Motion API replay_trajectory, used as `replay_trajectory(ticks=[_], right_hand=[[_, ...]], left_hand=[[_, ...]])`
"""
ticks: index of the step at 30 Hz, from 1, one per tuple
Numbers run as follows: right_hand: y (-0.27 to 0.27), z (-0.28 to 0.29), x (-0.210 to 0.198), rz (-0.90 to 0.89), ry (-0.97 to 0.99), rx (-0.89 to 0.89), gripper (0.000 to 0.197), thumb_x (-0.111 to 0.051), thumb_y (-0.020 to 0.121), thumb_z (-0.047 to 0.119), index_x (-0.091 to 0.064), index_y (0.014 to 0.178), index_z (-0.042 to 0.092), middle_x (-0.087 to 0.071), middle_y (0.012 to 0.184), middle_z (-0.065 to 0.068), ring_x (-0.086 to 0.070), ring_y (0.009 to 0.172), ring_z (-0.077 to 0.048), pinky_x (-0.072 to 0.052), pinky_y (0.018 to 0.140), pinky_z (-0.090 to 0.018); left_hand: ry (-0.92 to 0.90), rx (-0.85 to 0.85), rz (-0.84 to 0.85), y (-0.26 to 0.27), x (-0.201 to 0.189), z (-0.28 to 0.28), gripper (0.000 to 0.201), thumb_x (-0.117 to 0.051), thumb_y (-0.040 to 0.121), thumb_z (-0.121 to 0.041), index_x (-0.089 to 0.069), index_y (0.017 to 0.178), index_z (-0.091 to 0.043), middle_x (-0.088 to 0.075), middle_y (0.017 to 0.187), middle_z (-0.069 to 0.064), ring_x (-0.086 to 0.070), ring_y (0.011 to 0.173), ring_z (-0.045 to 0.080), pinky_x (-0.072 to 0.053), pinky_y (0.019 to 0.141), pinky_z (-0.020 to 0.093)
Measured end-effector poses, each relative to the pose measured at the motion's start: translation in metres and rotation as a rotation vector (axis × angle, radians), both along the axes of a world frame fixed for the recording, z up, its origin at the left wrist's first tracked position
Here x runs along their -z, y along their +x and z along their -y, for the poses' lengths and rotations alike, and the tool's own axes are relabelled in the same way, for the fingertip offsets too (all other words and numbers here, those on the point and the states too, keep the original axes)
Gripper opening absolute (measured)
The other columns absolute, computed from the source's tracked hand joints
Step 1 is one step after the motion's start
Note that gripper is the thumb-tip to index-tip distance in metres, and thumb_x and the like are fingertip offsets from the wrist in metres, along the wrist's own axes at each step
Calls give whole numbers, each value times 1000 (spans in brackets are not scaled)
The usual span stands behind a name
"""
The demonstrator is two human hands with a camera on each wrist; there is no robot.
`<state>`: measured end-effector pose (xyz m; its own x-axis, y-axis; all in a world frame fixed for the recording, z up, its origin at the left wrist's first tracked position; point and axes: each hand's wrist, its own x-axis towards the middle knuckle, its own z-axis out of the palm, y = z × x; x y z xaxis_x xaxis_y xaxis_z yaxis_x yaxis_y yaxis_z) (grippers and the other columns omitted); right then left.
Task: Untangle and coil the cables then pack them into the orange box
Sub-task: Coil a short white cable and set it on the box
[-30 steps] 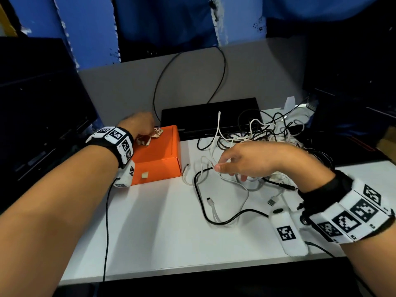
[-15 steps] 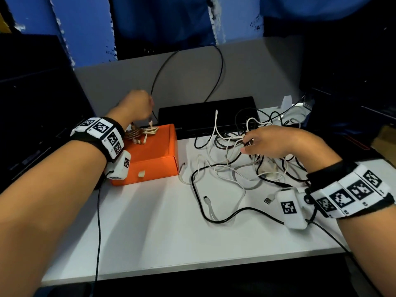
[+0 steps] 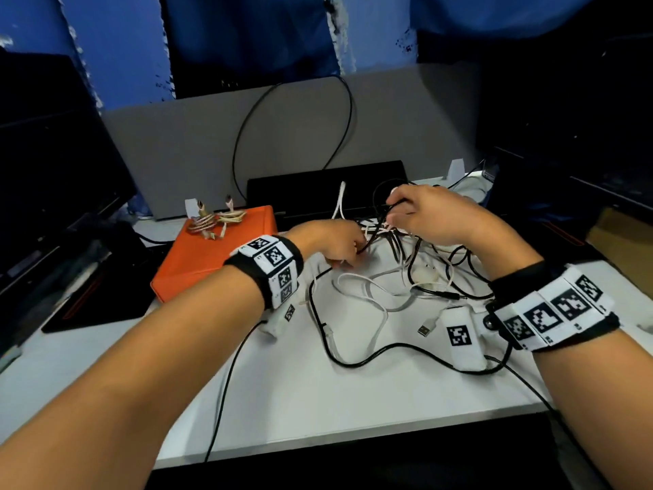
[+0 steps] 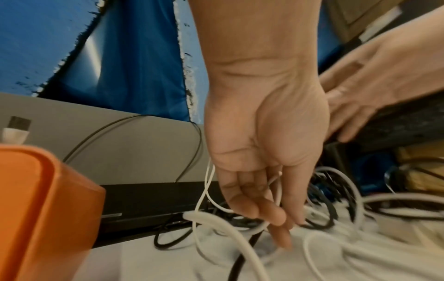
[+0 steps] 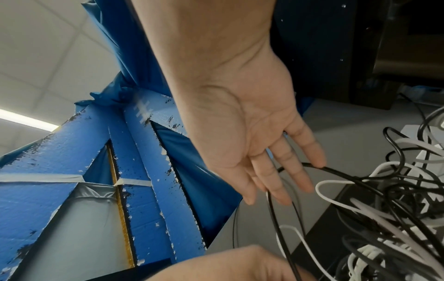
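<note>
The orange box stands shut at the left of the white table, its corner showing in the left wrist view. Two small coiled cables lie on its lid. Right of it sprawls a tangle of black and white cables. My left hand reaches into the tangle's near left side, fingers curled down around thin white cable. My right hand is at the tangle's far side and pinches a black cable loop, which runs across its fingers.
A flat black device lies behind the tangle against a grey partition. A dark monitor stands at the left. A loose USB plug lies by my right wrist. Bare white tabletop spans the front.
My left hand let go of the coil on the orange box and moved right into the tangle. My right hand moved back along the tangle and took a black cable.
</note>
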<state>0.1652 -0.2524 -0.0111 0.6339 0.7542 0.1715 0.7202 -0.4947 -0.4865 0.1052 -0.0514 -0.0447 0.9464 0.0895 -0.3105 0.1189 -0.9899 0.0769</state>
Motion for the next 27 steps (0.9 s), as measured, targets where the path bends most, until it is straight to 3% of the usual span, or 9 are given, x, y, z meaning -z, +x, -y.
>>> replay_trajectory(ticks=[5,8,11,14,17,20,23,25,27], right_hand=[[15,11,0,63,-257,122,47,-54,101,53,-71,105,9,-71,107,-10,-64,104,-29,-53,93,-41],[13,15,-1,49,-318,101,52,-50,103,54,-73,100,8,-74,104,-9,-68,101,-29,-54,93,-41],[6,12,-1,-27,-323,65,41,-52,104,50,-71,100,14,-79,84,1,-76,82,-22,-53,87,-34],[3,4,2,-8,-311,30,43,-54,103,51,-74,95,13,-80,86,-1,-76,77,-19,-54,84,-33],[-2,-3,4,-13,-233,-17,32,-58,102,46,-70,96,17,-78,90,4,-75,78,-17,-55,75,-33],[-10,-8,8,-81,-253,-122,22,-62,101,42,-68,99,21,-74,87,10,-72,74,-7,-45,61,-27],[-9,-10,13,-144,-326,-173,16,-64,100,43,-67,100,28,-70,88,13,-70,73,-1,-48,62,-26],[-6,-11,18,-185,-362,-171,17,-65,98,48,-67,101,32,-73,96,8,-73,82,-8,-57,71,-33],[-3,-11,21,-218,-395,-160,16,-64,99,48,-67,103,32,-75,98,3,-72,81,-11,-56,67,-31]], left_hand=[[-369,-174,320,-2,-32,-25,28,-57,98,2,-67,122,-10,-73,105,7,-69,56,11,-60,59,25],[-481,-247,579,-11,-52,-31,31,-44,104,4,-64,123,-7,-73,114,11,-67,49,7,-57,54,23],[-225,-241,692,-23,-62,-29,26,-52,104,-14,-66,124,-18,-72,119,10,-74,74,21,-59,66,26],[272,-143,600,-41,-56,-5,24,-61,98,-33,-70,119,-27,-61,125,9,-64,107,33,-53,92,42],[160,32,333,-43,-33,21,16,-65,92,-34,-76,99,-25,-71,107,0,-68,99,25,-55,87,39],[162,100,-70,-30,0,31,24,-66,92,-37,-76,103,-19,-75,100,2,-68,96,27,-57,86,40],[201,66,-63,-14,15,29,25,-67,94,-36,-73,106,-15,-72,102,5,-66,94,28,-57,87,39],[147,31,-117,-3,15,23,23,-71,92,-37,-73,97,-15,-73,91,4,-65,84,24,-55,83,38],[84,4,-209,3,9,17,24,-72,92,-37,-72,89,-13,-69,78,2,-61,72,21,-54,72,35]])
